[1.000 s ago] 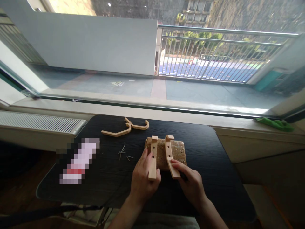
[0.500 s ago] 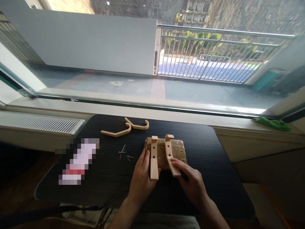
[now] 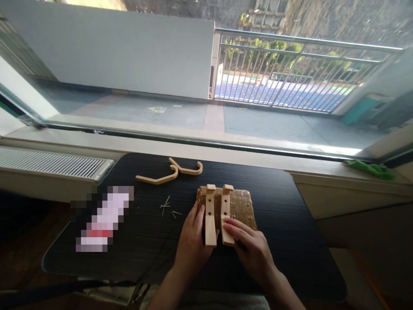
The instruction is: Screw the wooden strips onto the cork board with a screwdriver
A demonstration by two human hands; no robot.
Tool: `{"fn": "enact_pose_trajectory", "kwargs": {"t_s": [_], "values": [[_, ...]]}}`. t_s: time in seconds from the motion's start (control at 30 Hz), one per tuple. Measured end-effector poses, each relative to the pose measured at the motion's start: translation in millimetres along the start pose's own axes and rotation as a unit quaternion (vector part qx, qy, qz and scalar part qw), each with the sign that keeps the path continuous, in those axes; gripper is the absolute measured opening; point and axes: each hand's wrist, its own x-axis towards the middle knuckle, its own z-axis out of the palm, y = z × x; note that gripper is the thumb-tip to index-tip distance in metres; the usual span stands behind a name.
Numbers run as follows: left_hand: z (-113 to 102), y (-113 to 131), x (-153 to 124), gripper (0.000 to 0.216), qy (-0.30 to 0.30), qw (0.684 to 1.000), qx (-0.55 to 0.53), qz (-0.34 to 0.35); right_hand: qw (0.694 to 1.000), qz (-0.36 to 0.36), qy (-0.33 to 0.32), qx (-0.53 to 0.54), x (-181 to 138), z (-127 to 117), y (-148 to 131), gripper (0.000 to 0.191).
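Observation:
Two pale wooden hooks lie side by side across a rough brown block (image 3: 240,204), their curled ends toward the window; each shows two dark screw holes. My left hand (image 3: 192,237) is closed around the lower part of the left wooden hook (image 3: 210,224), its fingers along the block's left edge and the thumb tip showing right of the hook. My right hand (image 3: 254,247) pinches the lower end of the right wooden hook (image 3: 225,206) from the right side. The undersides of both hooks are hidden.
Two more wooden hooks (image 3: 158,178) lie touching at the back of the black table (image 3: 287,224). Several loose screws or nails (image 3: 165,206) are left of the block. A pixelated pink-white item (image 3: 108,215) lies farther left. Behind are a radiator (image 3: 54,161) and a green cloth (image 3: 369,169).
My right hand has shifted left with the right hook, which turned from slanting to nearly parallel with the left one. My left hand has hardly moved.

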Motion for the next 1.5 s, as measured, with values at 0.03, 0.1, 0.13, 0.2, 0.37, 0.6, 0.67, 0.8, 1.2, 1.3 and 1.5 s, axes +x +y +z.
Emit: {"fn": "enact_pose_trajectory", "kwargs": {"t_s": [0.03,0.1,0.13,0.2,0.37,0.6,0.67,0.8,1.2,1.3,1.5], "values": [[-0.2,-0.1,-0.1,0.065,-0.001,1.0,-0.003,-0.001,1.0,0.001,0.0,-0.002,-0.4,0.4,0.2,0.042],[-0.6,-0.4,-0.5,0.066,-0.003,1.0,-0.01,-0.003,1.0,0.005,0.005,-0.002,-2.5,2.1,0.0,0.042],[-0.9,-0.6,-0.6,0.067,-0.006,1.0,-0.012,-0.005,1.0,0.007,0.009,0.001,-4.0,3.5,-0.5,0.043],[-1.1,-1.0,-1.0,0.069,-0.01,1.0,-0.014,-0.008,1.0,0.007,0.017,0.009,-7.1,7.3,-2.2,0.046],[-0.2,-3.0,-1.6,0.071,0.0,1.0,-0.014,0.001,1.0,-0.006,-0.009,0.018,-8.7,13.9,-5.3,0.046],[-0.2,-3.8,-1.9,0.07,-0.008,1.0,-0.024,-0.01,0.999,0.019,-0.043,0.027,-4.5,11.7,-1.4,0.042],[-0.9,-3.7,-1.8,0.07,-0.012,1.0,-0.025,-0.009,0.998,0.03,-0.048,0.037,-4.3,12.8,-1.6,0.041],[-1.3,-4.2,-2.1,0.069,-0.017,0.999,-0.026,-0.011,0.996,0.043,-0.058,0.05,-2.2,14.6,-2.8,0.042],[-2.3,-3.1,-1.4,0.069,-0.015,0.999,-0.031,-0.018,0.99,0.076,-0.055,0.105,-2.2,4.8,-2.0,0.045],[-2.9,-2.4,-1.0,0.07,-0.017,0.999,-0.036,-0.02,0.994,0.078,-0.033,0.071,4.3,-0.1,-1.5,0.04],[-3.3,-2.9,-0.8,0.067,-0.02,0.999,-0.041,-0.021,0.992,0.105,-0.062,-0.041,31.1,-9.3,4.1,0.029]]}}
